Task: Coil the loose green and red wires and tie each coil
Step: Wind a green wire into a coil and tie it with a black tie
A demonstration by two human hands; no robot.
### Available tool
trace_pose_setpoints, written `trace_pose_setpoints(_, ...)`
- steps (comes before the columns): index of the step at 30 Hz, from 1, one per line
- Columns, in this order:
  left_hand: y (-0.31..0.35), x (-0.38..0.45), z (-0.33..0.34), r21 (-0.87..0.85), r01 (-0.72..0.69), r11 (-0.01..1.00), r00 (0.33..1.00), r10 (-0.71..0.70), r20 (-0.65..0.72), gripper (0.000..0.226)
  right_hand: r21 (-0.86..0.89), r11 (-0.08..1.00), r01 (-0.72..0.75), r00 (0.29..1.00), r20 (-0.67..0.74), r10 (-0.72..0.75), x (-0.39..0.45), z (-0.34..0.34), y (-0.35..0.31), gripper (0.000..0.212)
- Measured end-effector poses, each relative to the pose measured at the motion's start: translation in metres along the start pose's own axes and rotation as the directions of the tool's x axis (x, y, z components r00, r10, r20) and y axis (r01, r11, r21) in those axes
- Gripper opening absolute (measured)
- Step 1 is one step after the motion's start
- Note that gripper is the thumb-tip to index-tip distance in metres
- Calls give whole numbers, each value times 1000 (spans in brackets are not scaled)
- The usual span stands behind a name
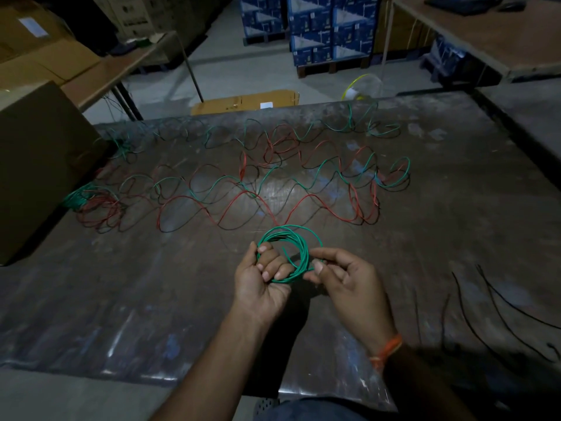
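Gripping the light, springy green coil (287, 253), the left hand (261, 278) clamps its loops; the right hand (343, 278) pinches the rim

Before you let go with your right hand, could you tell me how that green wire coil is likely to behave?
The green wire coil will probably spring open: its loops already sit unevenly and one cut end pokes inward. It looks light, since the left hand carries it on curled fingers. The right hand pinches only its edge, so the untied loops may slide apart.
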State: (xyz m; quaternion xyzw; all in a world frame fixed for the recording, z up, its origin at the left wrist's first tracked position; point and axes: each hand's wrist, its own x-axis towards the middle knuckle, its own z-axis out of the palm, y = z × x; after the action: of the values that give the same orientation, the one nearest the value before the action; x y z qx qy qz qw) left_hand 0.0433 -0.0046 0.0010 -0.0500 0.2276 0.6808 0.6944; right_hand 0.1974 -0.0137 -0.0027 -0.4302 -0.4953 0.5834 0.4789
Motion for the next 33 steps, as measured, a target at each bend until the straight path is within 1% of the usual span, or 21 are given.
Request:
trace_pose_setpoints(3,6,-1,-1,-2,-24,1000,1000,24,3,43,-204,973,107,994,1,-109,1,3,4,21)
trace_pose_setpoints(4,8,-2,-2,-1,-25,1000,1000,25,8,43,-244,962,119,992,0,-123,2,4,5,19)
trace_pose_setpoints(6,10,-3,-1,-5,-21,1000,999,21,24,42,-257,958,130,991,15,-130,3,8,8,16)
trace_pose_setpoints(8,13,-3,0,-9,-22,1000,999,22,38,42,-238,961,138,988,103,-117,5,11,9,12)
trace_pose_setpoints(10,17,-3,0,1,-27,1000,999,27,38,42,-218,967,128,967,244,-73,6,12,7,9)
trace_pose_setpoints(11,19,-4,0,8,-28,1000,999,28,38,42,-211,970,116,956,288,-52,5,12,5,8)
trace_pose_setpoints(12,21,-4,0,13,-28,1000,999,27,39,43,-198,975,103,959,280,-45,5,11,3,11)
trace_pose_setpoints(13,24,-5,0,16,-27,1000,999,26,39,43,-188,978,94,976,213,-53,7,10,3,13)
trace_pose_setpoints(14,26,-6,0,20,-26,999,999,25,37,43,-213,973,84,993,101,-64,10,9,5,18)
trace_pose_setpoints(15,27,-7,-1,27,-24,999,999,23,34,43,-268,961,68,997,-10,-74,15,7,7,25)
trace_pose_setpoints(16,28,-8,-1,34,-20,999,999,19,33,44,-328,943,54,993,-85,-86,19,6,8,34)
trace_pose_setpoints(17,29,-8,-1,41,-14,999,999,13,34,44,-379,925,40,989,-120,-91,23,7,8,44)
trace_pose_setpoints(19,28,-8,-1,59,5,998,999,-7,40,45,-479,877,49,989,-99,-109,26,16,4,58)
trace_pose_setpoints(20,27,-8,-1,69,15,998,999,-18,44,46,-520,850,78,989,-65,-131,25,23,2,58)
trace_pose_setpoints(22,27,-7,-1,82,30,996,998,-34,46,46,-584,797,155,982,2,-189,21,36,-1,51)
trace_pose_setpoints(24,29,-6,-2,92,27,995,999,-30,31,44,-626,759,179,978,27,-209,19,41,1,52)
trace_pose_setpoints(26,33,-5,-4,106,11,994,1000,-12,11,43,-650,739,176,980,47,-192,19,41,4,59)
trace_pose_setpoints(27,35,-5,-5,115,6,993,1000,-6,3,42,-651,740,171,982,55,-178,19,41,5,59)
trace_pose_setpoints(30,36,-5,-7,131,19,991,1000,-19,-2,41,-643,754,135,988,26,-155,19,42,-1,55)
trace_pose_setpoints(33,36,-6,-6,131,39,991,999,-42,19,41,-664,739,116,989,9,-147,20,44,-9,51)
